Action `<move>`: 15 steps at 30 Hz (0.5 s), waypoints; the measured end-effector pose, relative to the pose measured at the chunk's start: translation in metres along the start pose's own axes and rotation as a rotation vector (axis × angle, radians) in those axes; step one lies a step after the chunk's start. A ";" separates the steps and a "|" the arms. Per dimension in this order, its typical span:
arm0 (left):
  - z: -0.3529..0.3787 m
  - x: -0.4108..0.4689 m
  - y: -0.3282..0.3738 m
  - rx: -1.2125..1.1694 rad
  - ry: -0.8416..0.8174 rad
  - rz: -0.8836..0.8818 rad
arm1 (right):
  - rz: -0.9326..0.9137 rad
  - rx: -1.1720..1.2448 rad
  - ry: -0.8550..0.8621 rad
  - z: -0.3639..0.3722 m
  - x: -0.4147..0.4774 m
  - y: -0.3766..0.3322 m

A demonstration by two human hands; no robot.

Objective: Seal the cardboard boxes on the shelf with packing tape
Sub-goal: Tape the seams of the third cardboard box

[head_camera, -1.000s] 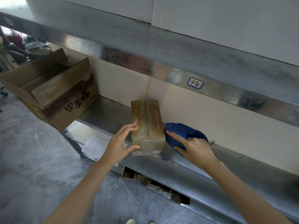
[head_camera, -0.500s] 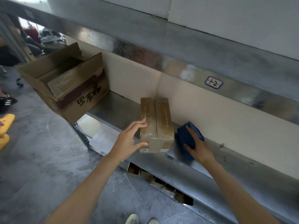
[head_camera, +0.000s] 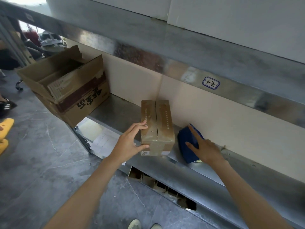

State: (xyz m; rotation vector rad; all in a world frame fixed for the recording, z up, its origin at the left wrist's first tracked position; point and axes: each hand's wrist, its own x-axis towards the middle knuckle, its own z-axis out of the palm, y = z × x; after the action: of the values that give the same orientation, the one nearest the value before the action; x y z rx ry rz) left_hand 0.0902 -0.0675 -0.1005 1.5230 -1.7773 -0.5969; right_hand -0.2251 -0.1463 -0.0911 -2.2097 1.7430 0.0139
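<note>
Here the left hand (head_camera: 130,142) grips the small box (head_camera: 156,126) on the shelf (head_camera: 115,113), thumb against fingers; the right hand (head_camera: 205,150) lays straight fingers on the blue tape dispenser (head_camera: 187,146).

I see small cardboard box (head_camera: 156,128), flaps closed, on metal shelf (head_camera: 115,111); blue tape dispenser (head_camera: 186,146) just right; open carton (head_camera: 69,90) left.

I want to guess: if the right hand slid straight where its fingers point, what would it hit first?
The right hand touches the blue tape dispenser first; beyond it, probably the beige back panel, though depth is unclear.
</note>
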 end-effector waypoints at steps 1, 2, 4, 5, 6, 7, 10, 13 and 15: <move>0.000 0.000 0.000 -0.001 -0.005 0.001 | 0.027 -0.068 0.036 -0.006 -0.003 -0.003; -0.001 0.000 0.000 -0.005 -0.009 0.000 | 0.046 -0.131 0.085 -0.012 -0.006 -0.005; -0.002 0.000 0.002 -0.016 -0.013 0.000 | 0.019 -0.139 0.180 -0.023 -0.010 -0.011; -0.002 0.000 0.002 -0.023 -0.013 0.003 | -0.036 -0.064 0.203 -0.028 -0.012 -0.016; -0.003 0.000 0.003 -0.031 -0.015 0.005 | -0.116 0.038 0.201 -0.032 -0.014 -0.023; -0.003 0.000 0.004 -0.040 -0.017 0.006 | -0.212 0.132 0.189 -0.033 -0.015 -0.032; -0.005 0.002 0.006 -0.049 -0.018 0.009 | -0.479 0.234 0.134 -0.028 -0.013 -0.057; -0.009 0.004 0.005 -0.046 -0.022 0.011 | -0.560 0.195 0.113 -0.015 -0.006 -0.071; -0.011 0.006 0.003 -0.033 -0.018 0.025 | -0.554 0.201 0.167 -0.010 -0.001 -0.073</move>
State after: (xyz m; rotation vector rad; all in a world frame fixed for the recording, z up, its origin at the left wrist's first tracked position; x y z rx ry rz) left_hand 0.0963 -0.0718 -0.0896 1.4749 -1.7887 -0.6259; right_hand -0.1581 -0.1332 -0.0636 -2.5102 1.0866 -0.4625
